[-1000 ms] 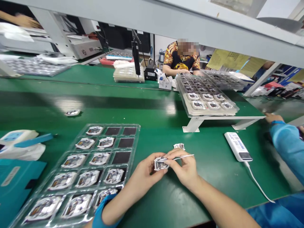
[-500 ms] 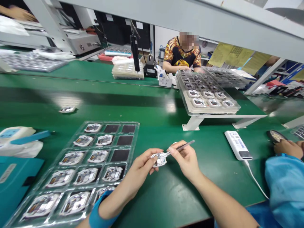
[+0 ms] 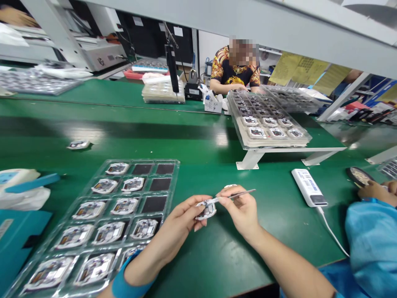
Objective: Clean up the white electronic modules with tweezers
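Note:
My left hand [image 3: 189,212] pinches a small white electronic housing [image 3: 208,211] with silvery parts inside, held just above the green bench. In my right hand [image 3: 240,207] is a pair of tweezers [image 3: 245,193], gripped between thumb and fingers, its tips reaching over the upper edge of the housing. What exactly the tips touch is too small to tell. Behind my right fingers another pale piece [image 3: 231,186] shows in part. Left of my hands lies a clear compartment tray [image 3: 176,178] with several similar housings [image 3: 108,232] in it; some compartments show only dark pads.
A single housing [image 3: 78,144] lies beyond the tray. A white device with a cable [image 3: 307,186] is on the right, near a co-worker's blue sleeve [image 3: 369,231]. Stacked trays [image 3: 269,120] stand on a low shelf. Across the bench sits another person [image 3: 234,70].
The tweezers now lie flatter, and my right hand has tilted slightly with them. The housing stays in my left hand, turned a little. The whole view has shifted slightly.

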